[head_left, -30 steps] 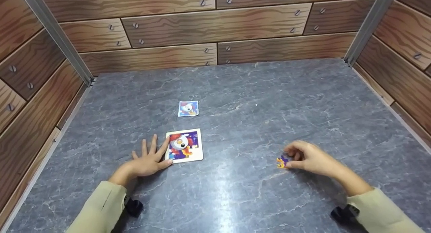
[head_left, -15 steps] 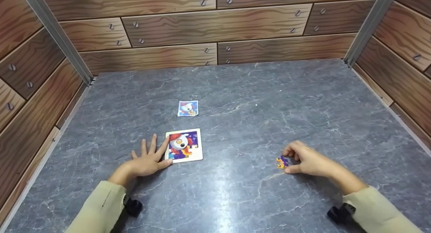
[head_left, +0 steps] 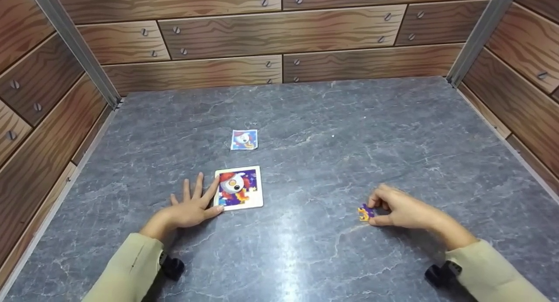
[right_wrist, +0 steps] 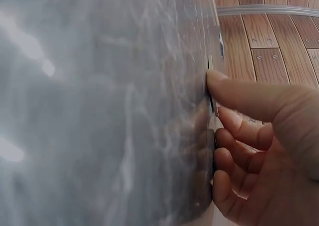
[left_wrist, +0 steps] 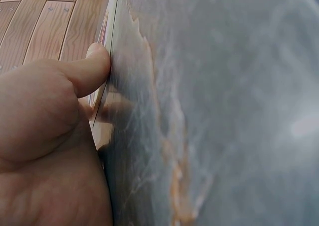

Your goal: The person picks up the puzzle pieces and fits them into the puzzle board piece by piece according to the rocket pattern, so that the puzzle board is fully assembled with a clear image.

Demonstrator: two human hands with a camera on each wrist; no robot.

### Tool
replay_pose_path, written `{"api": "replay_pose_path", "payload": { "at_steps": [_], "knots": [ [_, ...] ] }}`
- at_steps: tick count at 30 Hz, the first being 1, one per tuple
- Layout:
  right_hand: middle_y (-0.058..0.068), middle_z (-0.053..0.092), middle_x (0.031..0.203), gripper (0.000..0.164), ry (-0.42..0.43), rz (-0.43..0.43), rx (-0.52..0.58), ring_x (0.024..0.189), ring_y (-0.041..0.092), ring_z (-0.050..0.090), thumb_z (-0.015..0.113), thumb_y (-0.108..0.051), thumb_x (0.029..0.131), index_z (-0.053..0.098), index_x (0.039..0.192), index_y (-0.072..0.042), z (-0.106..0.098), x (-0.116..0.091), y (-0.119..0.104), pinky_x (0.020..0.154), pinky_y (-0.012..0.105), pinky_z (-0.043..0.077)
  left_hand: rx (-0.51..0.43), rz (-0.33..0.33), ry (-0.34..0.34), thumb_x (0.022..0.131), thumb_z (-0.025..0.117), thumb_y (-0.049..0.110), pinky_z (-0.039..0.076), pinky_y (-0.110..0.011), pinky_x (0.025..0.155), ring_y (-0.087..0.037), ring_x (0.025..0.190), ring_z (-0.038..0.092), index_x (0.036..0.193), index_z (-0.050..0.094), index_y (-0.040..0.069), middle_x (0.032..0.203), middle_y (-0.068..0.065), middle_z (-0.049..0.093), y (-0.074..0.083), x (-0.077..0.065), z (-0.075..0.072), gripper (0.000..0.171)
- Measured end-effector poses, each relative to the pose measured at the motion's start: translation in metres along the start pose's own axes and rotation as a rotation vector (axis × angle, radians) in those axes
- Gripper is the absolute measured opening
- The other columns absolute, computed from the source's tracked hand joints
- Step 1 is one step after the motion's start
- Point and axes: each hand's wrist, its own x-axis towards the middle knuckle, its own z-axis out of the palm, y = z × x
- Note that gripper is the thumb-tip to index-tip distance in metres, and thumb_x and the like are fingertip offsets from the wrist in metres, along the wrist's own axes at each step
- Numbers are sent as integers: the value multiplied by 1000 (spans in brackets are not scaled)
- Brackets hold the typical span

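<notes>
My left hand (head_left: 187, 210) lies with fingers spread at the left side of a square jigsaw puzzle (head_left: 239, 188) in a cream frame. Its index finger and thumb touch the frame's left edge and lower left corner. The picture is a white and red cartoon character on purple; bare cream backing shows at the lower right. Well to the right, my right hand (head_left: 404, 208) pinches a small purple and orange puzzle piece (head_left: 365, 212) between thumb and fingertips, at the tabletop. In the right wrist view the piece (right_wrist: 210, 64) appears edge-on by the thumb.
A small picture card (head_left: 244, 139) with a similar character lies behind the puzzle. The grey marbled table (head_left: 305, 162) is bounded by wood-patterned walls (head_left: 279, 33) at the back and sides. Each sleeve cuff carries a black wrist camera (head_left: 174, 268).
The piece has turned slightly on the table under my right hand, whose thumb has moved to the piece's near edge. My left hand and the framed puzzle have stayed in place.
</notes>
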Motion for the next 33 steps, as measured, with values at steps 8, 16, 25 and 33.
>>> {"api": "replay_pose_path", "payload": {
  "at_steps": [8, 16, 25, 33],
  "knots": [
    [-1, 55, 79, 27, -16, 21, 39, 69, 10, 51, 76, -24, 77, 57, 90, -8, -5, 4, -1, 61, 24, 46, 3, 2, -4, 92, 38, 59, -18, -73, 87, -45, 126, -34, 149, -9, 25, 147, -18, -30, 1, -1, 0, 81],
    [-2, 57, 78, 26, 10, 11, 121, 69, 10, 55, 75, -20, 79, 57, 93, -7, -4, 13, -5, 60, 23, 48, 1, 7, -6, 92, 38, 59, -18, -72, 87, -43, 126, -35, 149, -9, 26, 147, -17, -30, 0, -2, 0, 81],
    [-1, 59, 80, 26, 24, -19, 122, 71, 11, 56, 75, -18, 78, 58, 93, -6, -1, 29, -15, 62, 23, 50, 4, 1, -3, 92, 37, 60, -19, -72, 87, -44, 126, -35, 149, -10, 26, 147, -18, -31, 0, 0, 2, 81],
    [1, 60, 81, 26, 26, -42, 146, 72, 13, 56, 75, -20, 79, 58, 93, -5, 6, 45, -26, 64, 24, 50, -2, 2, -7, 91, 37, 61, -21, -72, 86, -44, 125, -36, 149, -10, 27, 147, -17, -31, 0, -1, 1, 81]
  ]
}}
